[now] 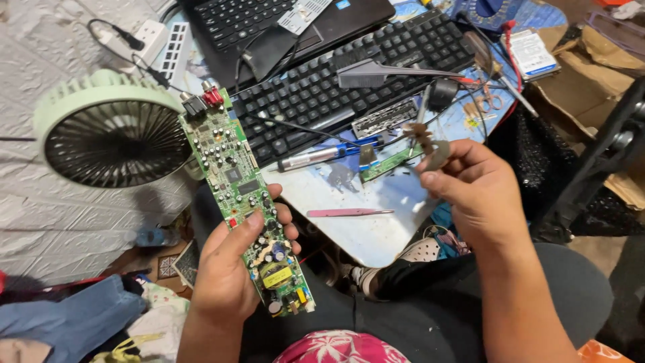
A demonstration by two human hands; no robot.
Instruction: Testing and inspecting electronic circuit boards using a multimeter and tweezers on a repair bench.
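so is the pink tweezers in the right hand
No, the pink tweezers lie on the table, while the right hand holds a small brownish piece and the left hand grips the green circuit board.

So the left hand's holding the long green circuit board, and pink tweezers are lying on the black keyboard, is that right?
Not quite. The left hand does hold the long green circuit board, but the pink tweezers lie on the pale tabletop, nearer the person than the black keyboard and apart from it. The head view shows this.
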